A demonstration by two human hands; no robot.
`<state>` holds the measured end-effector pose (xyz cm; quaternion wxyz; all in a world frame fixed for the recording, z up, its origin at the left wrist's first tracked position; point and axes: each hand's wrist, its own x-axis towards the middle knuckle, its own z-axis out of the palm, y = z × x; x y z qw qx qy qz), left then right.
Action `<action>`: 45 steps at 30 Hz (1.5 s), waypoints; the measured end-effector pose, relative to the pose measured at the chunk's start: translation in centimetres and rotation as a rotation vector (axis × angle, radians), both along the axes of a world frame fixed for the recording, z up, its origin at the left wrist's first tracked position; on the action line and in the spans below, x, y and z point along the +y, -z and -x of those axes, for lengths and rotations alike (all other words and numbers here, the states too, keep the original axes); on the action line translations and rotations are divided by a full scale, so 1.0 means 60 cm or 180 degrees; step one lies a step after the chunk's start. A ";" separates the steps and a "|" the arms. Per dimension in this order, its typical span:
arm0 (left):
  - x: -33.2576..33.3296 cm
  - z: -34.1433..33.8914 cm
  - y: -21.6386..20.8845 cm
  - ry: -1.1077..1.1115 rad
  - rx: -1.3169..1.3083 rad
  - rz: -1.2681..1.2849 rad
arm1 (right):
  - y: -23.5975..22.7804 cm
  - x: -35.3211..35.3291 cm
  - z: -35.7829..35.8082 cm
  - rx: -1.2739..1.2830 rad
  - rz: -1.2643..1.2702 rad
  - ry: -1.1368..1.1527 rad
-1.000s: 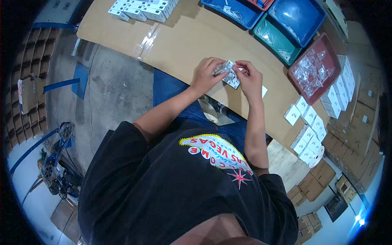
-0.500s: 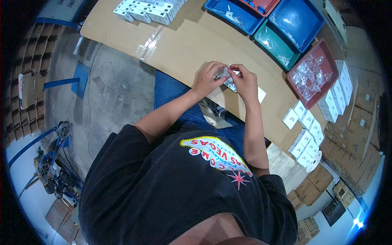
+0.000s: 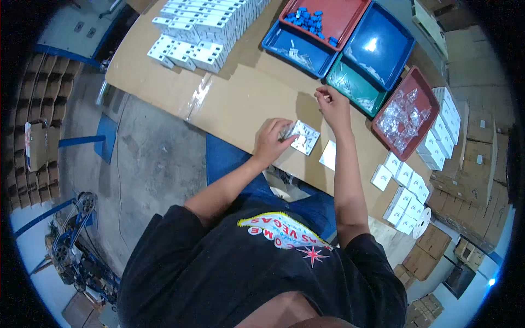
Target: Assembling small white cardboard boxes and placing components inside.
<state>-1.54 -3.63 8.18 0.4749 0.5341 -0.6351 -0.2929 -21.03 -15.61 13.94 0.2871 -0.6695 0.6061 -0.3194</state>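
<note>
My left hand [image 3: 270, 143] is at the near edge of the table, its fingers closed round a crumpled clear plastic bag [image 3: 285, 130]. Its thumb rests against a square white box [image 3: 306, 138] with a dark printed pattern, lying on the cardboard-brown table [image 3: 240, 104]. A plain white flat piece [image 3: 328, 155] lies to the right of that box, partly behind my right forearm. My right hand [image 3: 334, 109] is raised farther out, close to the green tray [image 3: 355, 87]. Its thumb and fingertips are pinched together; whatever is between them is too small to name.
Beyond are a red tray [image 3: 350, 19] with blue parts, a small blue tray [image 3: 279, 44] with white strips and a larger blue tray [image 3: 383, 38]. A red tray [image 3: 391, 143] holds clear bags. White boxes are stacked far left [image 3: 202, 33] and right [image 3: 406, 191].
My hands have parted: the right moved outward to the green tray, while the left stayed low with the clear bag. The patterned box now shows more fully. The view has shifted slightly.
</note>
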 end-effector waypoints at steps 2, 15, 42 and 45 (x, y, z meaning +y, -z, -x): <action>-0.001 0.000 0.001 0.0005 -0.0058 -0.0036 | -0.003 -0.057 -0.008 0.0281 0.0150 0.0010; -0.005 0.000 0.003 0.0040 -0.0091 -0.0049 | 0.056 -0.272 -0.068 0.1766 -0.0114 -0.0907; -0.005 0.001 0.009 0.0113 -0.0036 -0.0015 | 0.025 0.191 -0.023 -0.1568 -0.0886 0.0676; -0.004 -0.002 0.008 0.0128 -0.0070 0.0007 | 0.018 0.184 -0.039 -0.0912 -0.0724 0.0351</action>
